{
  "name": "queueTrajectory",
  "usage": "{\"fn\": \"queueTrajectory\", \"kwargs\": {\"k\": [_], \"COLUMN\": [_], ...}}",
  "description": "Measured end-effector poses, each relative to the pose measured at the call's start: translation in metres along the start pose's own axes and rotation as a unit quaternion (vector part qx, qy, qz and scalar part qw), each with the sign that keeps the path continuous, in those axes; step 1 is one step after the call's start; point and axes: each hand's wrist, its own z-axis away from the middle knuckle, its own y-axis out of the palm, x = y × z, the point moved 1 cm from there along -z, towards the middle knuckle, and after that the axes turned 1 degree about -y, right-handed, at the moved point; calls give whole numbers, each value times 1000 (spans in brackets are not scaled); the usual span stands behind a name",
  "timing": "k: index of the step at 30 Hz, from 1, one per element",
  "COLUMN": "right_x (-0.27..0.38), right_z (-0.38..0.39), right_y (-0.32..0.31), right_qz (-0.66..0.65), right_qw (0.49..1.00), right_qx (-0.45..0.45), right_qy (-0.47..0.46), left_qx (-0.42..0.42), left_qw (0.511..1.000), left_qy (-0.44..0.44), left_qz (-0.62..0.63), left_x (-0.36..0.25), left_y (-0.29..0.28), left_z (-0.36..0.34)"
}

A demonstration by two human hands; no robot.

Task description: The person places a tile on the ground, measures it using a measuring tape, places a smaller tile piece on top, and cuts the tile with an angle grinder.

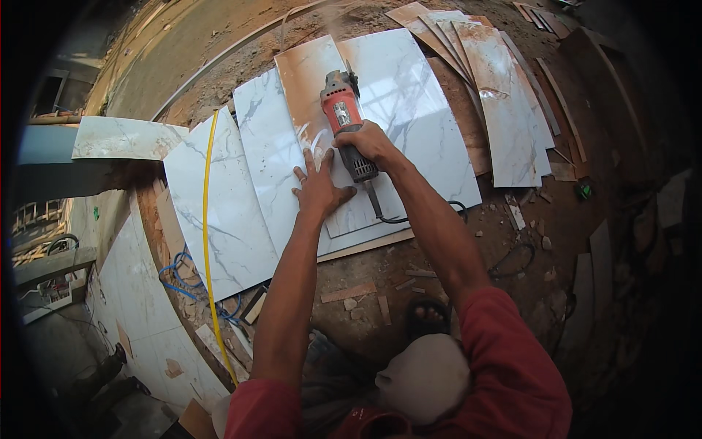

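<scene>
My right hand (368,143) is wrapped round the body of a red and black angle grinder (342,111). The tool's head points away from me over a white marbled tile (307,62), and a blade edge shows at the head's right side. Reddish-brown dust covers the tile left of the grinder, and a faint plume rises beyond its far edge. My left hand (319,186) lies with fingers spread on the tile, just left of the grinder's rear. From the grinder's back end, a black cord (387,218) runs off to the right.
More marbled tiles (252,146) lie overlapping to the left, crossed by a yellow tape measure (208,205). Dusty cut tiles (504,110) are stacked at the right. Blue cord (179,274) tangles at the lower left. Broken pieces (347,293) litter the ground near my sandalled foot (428,316).
</scene>
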Motion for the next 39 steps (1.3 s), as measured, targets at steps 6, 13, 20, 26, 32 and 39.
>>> {"fn": "queueTrajectory", "kwargs": {"k": [6,13,20,26,32,39], "right_x": [4,0,-4,-7,-8,-11], "right_z": [9,15,16,20,24,30], "right_y": [0,-1,2,2,2,2], "right_qz": [-6,-4,-12,-15,-15,-25], "right_qw": [1000,1000,1000,1000,1000,1000], "right_qx": [5,5,4,5,1,0], "right_qy": [18,15,9,12,12,7], "left_qx": [-1,-9,-15,-17,-26,-31], "left_qw": [1000,1000,1000,1000,1000,999], "left_qy": [-3,3,-4,1,7,8], "left_qz": [3,3,-14,-13,-15,-14], "left_x": [0,-1,3,4,6,4], "left_y": [-2,0,3,2,4,4], "left_z": [1,1,-2,-1,-3,-3]}}
